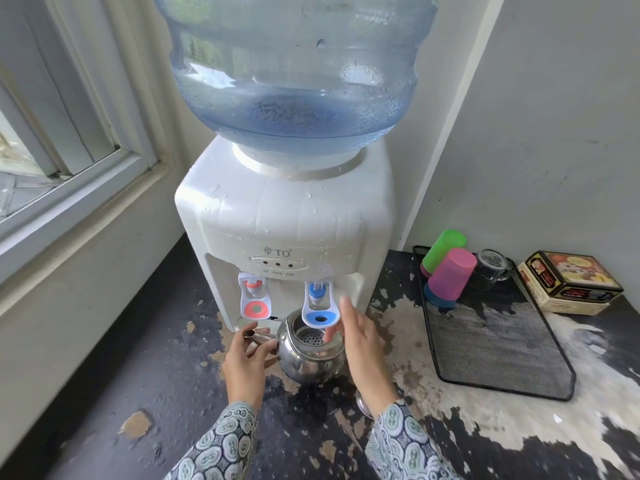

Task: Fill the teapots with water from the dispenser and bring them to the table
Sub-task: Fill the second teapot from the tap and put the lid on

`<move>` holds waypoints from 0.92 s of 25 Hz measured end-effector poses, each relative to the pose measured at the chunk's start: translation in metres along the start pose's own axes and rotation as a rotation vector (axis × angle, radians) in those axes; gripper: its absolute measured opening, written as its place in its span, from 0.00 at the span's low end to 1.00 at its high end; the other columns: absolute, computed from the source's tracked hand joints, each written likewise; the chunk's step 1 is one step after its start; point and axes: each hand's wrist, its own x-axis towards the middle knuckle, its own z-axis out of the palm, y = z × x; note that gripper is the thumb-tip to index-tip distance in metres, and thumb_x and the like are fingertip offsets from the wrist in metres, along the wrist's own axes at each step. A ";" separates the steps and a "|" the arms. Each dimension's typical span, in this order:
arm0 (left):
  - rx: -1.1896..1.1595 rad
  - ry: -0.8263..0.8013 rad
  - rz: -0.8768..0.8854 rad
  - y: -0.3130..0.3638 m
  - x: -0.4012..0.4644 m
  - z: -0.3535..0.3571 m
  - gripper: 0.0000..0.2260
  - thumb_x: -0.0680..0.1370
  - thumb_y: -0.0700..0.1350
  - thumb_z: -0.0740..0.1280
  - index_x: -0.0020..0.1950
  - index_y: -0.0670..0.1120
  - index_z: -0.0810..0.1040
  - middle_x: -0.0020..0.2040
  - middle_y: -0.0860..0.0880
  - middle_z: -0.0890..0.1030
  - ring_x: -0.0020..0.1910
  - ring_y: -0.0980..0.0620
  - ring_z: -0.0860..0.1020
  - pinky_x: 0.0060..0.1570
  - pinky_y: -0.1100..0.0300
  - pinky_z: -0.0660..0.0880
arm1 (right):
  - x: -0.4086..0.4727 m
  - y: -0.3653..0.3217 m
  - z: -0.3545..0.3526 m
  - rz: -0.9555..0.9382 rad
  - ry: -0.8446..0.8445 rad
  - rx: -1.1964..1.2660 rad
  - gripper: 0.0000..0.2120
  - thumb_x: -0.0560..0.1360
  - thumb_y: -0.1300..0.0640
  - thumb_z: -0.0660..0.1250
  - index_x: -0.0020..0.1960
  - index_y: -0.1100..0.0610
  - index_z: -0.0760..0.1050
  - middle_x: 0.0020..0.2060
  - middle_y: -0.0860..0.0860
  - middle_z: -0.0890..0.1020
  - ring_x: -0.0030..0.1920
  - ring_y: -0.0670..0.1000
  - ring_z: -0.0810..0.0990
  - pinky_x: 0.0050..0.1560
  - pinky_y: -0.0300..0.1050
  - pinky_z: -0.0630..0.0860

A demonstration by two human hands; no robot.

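Note:
A shiny steel teapot (308, 355) with no lid stands on the worn dark counter under the blue tap (318, 308) of a white water dispenser (284, 216). A strainer insert shows inside its open top. My left hand (244, 363) grips the teapot's spout on the left side. My right hand (360, 344) is at the teapot's right, its fingers spread, with the thumb under the blue tap lever. Whether water is running I cannot tell. A red tap (254, 296) sits to the left of the blue one. A large blue bottle (294, 64) tops the dispenser.
A black mesh tray (502, 355) lies to the right, holding upturned green (443, 249) and pink cups (452, 275) and a glass (491, 268). A printed box (571, 282) stands beyond it. A window frame (69, 168) runs along the left wall.

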 end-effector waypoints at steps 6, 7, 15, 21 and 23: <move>0.003 0.003 0.004 0.005 -0.002 0.002 0.18 0.72 0.30 0.67 0.61 0.41 0.73 0.49 0.42 0.80 0.43 0.48 0.79 0.32 0.69 0.79 | -0.013 0.072 0.002 -0.358 -0.015 -0.587 0.27 0.69 0.28 0.53 0.53 0.48 0.72 0.55 0.44 0.75 0.59 0.45 0.65 0.62 0.45 0.70; 0.010 0.005 0.005 0.005 -0.002 0.002 0.18 0.72 0.31 0.68 0.61 0.41 0.73 0.50 0.41 0.80 0.44 0.47 0.79 0.32 0.69 0.79 | -0.013 0.080 0.004 -0.381 -0.019 -0.604 0.23 0.70 0.32 0.57 0.55 0.48 0.71 0.58 0.46 0.74 0.62 0.45 0.63 0.63 0.44 0.68; 0.086 0.004 0.008 0.012 0.000 -0.003 0.23 0.70 0.35 0.72 0.63 0.44 0.71 0.55 0.42 0.81 0.51 0.46 0.80 0.59 0.49 0.75 | -0.005 0.082 0.011 -0.354 0.032 -0.373 0.16 0.65 0.52 0.73 0.52 0.47 0.74 0.55 0.44 0.75 0.58 0.46 0.74 0.60 0.44 0.74; 0.066 -0.099 -0.018 0.007 -0.020 -0.002 0.40 0.69 0.40 0.73 0.74 0.47 0.54 0.72 0.47 0.65 0.68 0.49 0.68 0.69 0.52 0.65 | -0.002 0.079 0.012 -0.329 0.028 -0.283 0.17 0.64 0.57 0.76 0.50 0.51 0.77 0.53 0.44 0.77 0.52 0.40 0.77 0.53 0.32 0.75; 0.033 -0.169 0.022 0.003 -0.028 0.002 0.41 0.70 0.38 0.71 0.75 0.48 0.49 0.75 0.48 0.59 0.72 0.51 0.61 0.71 0.54 0.59 | -0.002 0.077 0.011 -0.327 0.018 -0.262 0.17 0.64 0.59 0.76 0.50 0.53 0.77 0.53 0.45 0.77 0.51 0.39 0.77 0.51 0.31 0.76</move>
